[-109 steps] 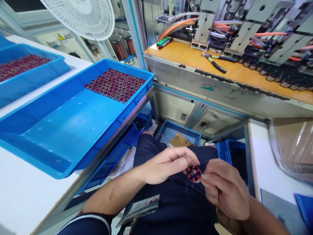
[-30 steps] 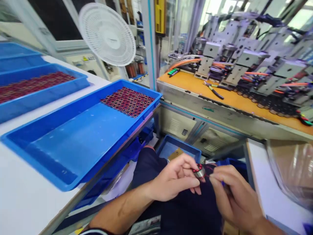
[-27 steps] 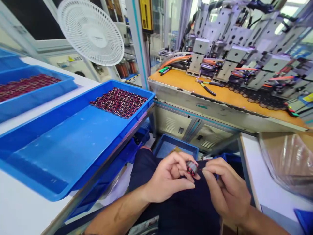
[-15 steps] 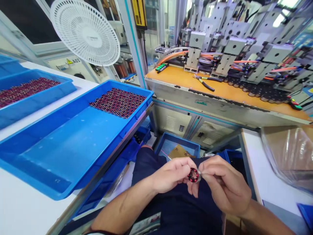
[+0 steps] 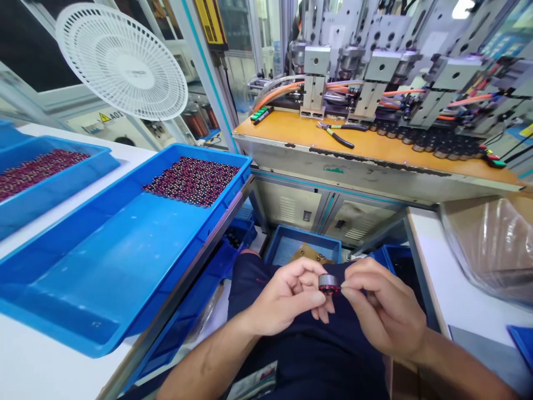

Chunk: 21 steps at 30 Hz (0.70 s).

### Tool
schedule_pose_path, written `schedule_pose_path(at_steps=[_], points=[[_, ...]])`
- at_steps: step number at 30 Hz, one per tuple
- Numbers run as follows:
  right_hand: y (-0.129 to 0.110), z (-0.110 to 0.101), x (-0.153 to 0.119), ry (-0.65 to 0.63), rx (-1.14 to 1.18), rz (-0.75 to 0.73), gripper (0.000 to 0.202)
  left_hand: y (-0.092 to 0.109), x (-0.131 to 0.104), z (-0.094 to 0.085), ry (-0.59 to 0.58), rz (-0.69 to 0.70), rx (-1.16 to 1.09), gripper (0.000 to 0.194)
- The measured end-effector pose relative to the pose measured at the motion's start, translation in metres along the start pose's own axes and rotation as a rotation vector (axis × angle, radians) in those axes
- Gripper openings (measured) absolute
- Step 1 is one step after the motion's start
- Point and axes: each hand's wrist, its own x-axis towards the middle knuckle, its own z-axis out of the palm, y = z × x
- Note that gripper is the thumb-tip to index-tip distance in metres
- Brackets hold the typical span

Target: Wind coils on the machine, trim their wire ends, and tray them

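Note:
My left hand (image 5: 283,297) holds a small wound stator (image 5: 328,280) between thumb and fingers, above my lap. The stator is a short metal ring, its grey outer side facing me and red windings showing along the lower edge. Close against its right edge, my right hand (image 5: 385,308) has thumb and forefinger pinched together. Whatever lies between those fingertips is too small to make out.
At left, a blue tray (image 5: 112,239) holds many stators (image 5: 194,180) at its far end; another filled tray (image 5: 37,172) stands beyond. Ahead, pliers (image 5: 339,136) lie on the machine's orange top (image 5: 283,125). A low blue bin (image 5: 281,247) sits past my knees. Plastic-wrapped cardboard (image 5: 491,244) is at right.
The stator has been tipped in my left hand, so its side now faces me instead of its open red-wound face. My right fingertips stay at its right edge. The view has shifted slightly.

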Motion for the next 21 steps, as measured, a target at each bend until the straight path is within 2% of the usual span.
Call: schedule_pose_path(at_steps=[3,7,11,15,18,21], points=[[0.0,0.004,-0.002,0.06,-0.032,0.042,0.016,0.002,-0.003,0.004,0.078,0.146,0.041,0.024],[0.0,0.013,-0.005,0.115,-0.015,0.093,0.015,0.003,-0.002,0.008,0.119,0.331,0.082,0.019],[-0.005,0.019,-0.008,0.181,0.027,0.189,0.013,0.003,0.001,0.008,0.176,0.451,0.164,0.021],[-0.017,0.021,-0.007,0.192,0.208,0.449,0.014,0.004,0.0,0.004,0.207,0.497,0.263,0.03],[-0.021,0.021,-0.007,0.1,0.445,0.674,0.022,0.007,-0.001,0.0,0.193,0.504,0.343,0.032],[-0.017,0.023,-0.012,0.04,0.648,0.827,0.025,0.01,0.0,-0.002,0.171,0.498,0.343,0.032]])
